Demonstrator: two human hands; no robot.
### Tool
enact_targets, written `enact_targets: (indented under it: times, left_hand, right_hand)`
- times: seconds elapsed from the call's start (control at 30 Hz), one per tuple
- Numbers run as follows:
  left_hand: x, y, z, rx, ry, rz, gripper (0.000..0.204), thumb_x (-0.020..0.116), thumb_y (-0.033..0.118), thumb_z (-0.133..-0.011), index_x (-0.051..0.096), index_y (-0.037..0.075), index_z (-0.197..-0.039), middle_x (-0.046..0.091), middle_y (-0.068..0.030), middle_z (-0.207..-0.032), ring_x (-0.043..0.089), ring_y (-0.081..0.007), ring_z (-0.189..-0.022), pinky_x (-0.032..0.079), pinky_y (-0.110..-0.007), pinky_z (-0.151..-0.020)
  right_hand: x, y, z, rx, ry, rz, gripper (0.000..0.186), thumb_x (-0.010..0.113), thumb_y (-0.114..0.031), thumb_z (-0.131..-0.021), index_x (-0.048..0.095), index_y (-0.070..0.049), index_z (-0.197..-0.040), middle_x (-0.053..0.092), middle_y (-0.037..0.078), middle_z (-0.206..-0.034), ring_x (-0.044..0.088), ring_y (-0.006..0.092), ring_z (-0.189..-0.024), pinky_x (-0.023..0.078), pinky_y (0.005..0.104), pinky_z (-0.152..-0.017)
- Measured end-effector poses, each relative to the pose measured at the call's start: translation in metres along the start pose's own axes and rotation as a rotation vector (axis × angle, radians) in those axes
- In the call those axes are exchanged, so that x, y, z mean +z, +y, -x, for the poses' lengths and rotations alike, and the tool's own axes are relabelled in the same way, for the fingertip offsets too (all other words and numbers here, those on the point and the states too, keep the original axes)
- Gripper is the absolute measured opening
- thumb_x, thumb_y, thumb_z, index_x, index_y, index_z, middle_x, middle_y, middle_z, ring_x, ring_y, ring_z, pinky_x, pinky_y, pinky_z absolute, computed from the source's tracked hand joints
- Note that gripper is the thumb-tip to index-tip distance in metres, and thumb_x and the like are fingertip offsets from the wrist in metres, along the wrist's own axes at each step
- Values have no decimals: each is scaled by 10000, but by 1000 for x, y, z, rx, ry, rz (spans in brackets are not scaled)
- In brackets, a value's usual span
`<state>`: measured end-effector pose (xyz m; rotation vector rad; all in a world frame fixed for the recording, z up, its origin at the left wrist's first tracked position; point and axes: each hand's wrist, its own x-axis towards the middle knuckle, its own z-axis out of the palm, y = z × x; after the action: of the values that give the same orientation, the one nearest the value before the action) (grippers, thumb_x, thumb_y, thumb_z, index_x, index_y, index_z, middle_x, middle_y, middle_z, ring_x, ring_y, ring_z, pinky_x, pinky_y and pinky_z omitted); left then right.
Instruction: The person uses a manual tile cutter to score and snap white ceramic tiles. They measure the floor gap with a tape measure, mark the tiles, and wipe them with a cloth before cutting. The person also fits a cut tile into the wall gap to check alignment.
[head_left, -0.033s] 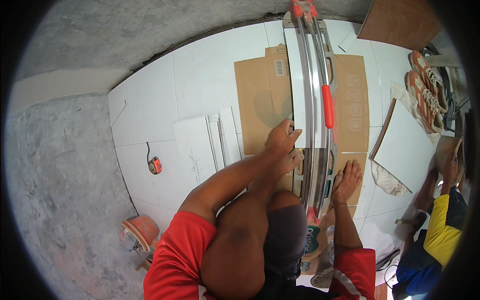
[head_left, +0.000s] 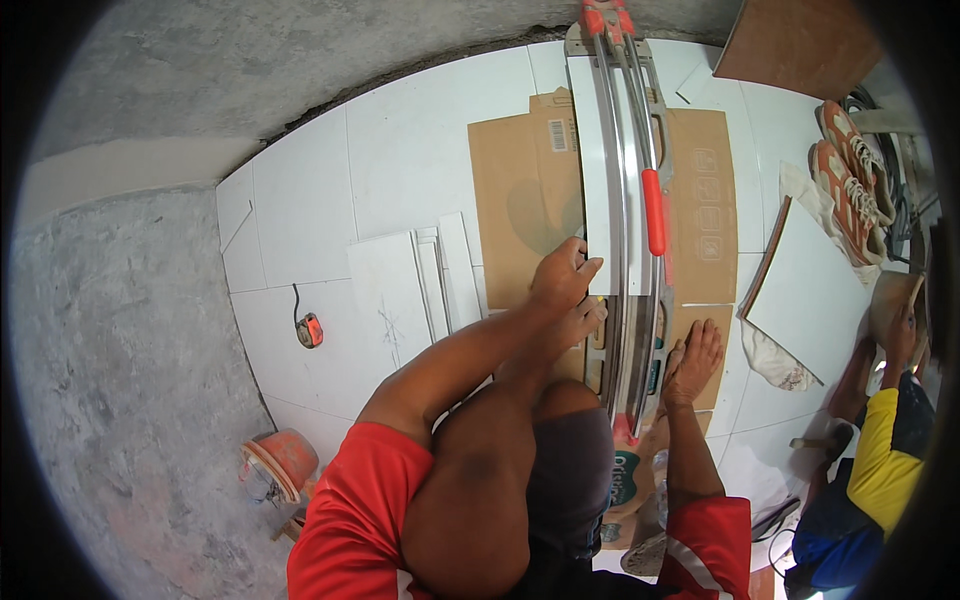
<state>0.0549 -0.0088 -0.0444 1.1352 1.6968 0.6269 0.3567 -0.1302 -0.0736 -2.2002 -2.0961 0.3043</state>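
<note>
A long manual tile cutter [head_left: 656, 130] with twin metal rails stands on flattened cardboard, its red handle [head_left: 654, 212] lowered along the rails. Under the rails lies a narrow white tile [head_left: 597, 150]. At this tile's near left corner my left hand [head_left: 562, 272] is closed, thumb and curled fingers on the edge; the fingertips are partly hidden. My bare foot [head_left: 588, 318] shows just below that hand, beside the cutter's base. To the right of the cutter, my right hand [head_left: 697, 362] rests flat on the cardboard [head_left: 700, 285], fingers stretched out and holding nothing.
Cut white tiles [head_left: 385, 285] are stacked left of the cardboard, near a tape measure [head_left: 309, 330] and an orange bucket [head_left: 285, 462]. At right are a loose tile [head_left: 808, 290], orange shoes [head_left: 850, 190] and another person's yellow sleeve [head_left: 885, 455]. A brown board [head_left: 795, 45] leans at the back.
</note>
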Motion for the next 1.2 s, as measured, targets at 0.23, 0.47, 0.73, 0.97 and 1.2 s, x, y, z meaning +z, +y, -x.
enact_targets:
  times: [0.23,0.47,0.73,0.97,1.2]
  left_hand:
    - [0,8,-2,23,9,2,300,725,246,-919,610,10,-1066,621,-120,-762,600,-242,-674,496,-403,-648]
    - [-3,5,-4,51,12,-7,291,718,246,-925,598,9,-1043,599,-119,-748,587,-247,-668,487,-397,-644]
    - [-4,4,-5,43,-19,-13,300,707,234,-939,593,-7,-1075,612,-122,-762,592,-208,-688,496,-378,-661]
    - [-5,5,-5,38,-16,7,297,705,232,-941,593,-8,-1075,616,-122,-765,595,-212,-693,503,-373,-671]
    - [-7,9,-4,23,-22,-3,294,706,229,-939,593,-5,-1076,630,-129,-780,608,-219,-705,508,-378,-679]
  right_hand:
    - [3,1,-4,1,32,42,522,483,-236,-1015,436,-95,-1515,362,122,-1620,256,340,-1520,141,523,-1229]
    - [6,-2,-5,-9,30,22,545,507,-217,-997,425,-81,-1518,351,140,-1618,256,358,-1513,139,542,-1228]
    - [6,-3,-6,0,28,24,539,484,-238,-1009,426,-85,-1523,347,136,-1623,248,353,-1518,137,540,-1229]
    - [6,-2,-6,-7,29,28,543,472,-250,-1013,421,-88,-1529,345,129,-1626,243,348,-1523,133,538,-1230]
    - [8,-1,-6,-5,26,22,544,475,-246,-1010,421,-85,-1526,342,131,-1627,247,351,-1520,137,539,-1227]
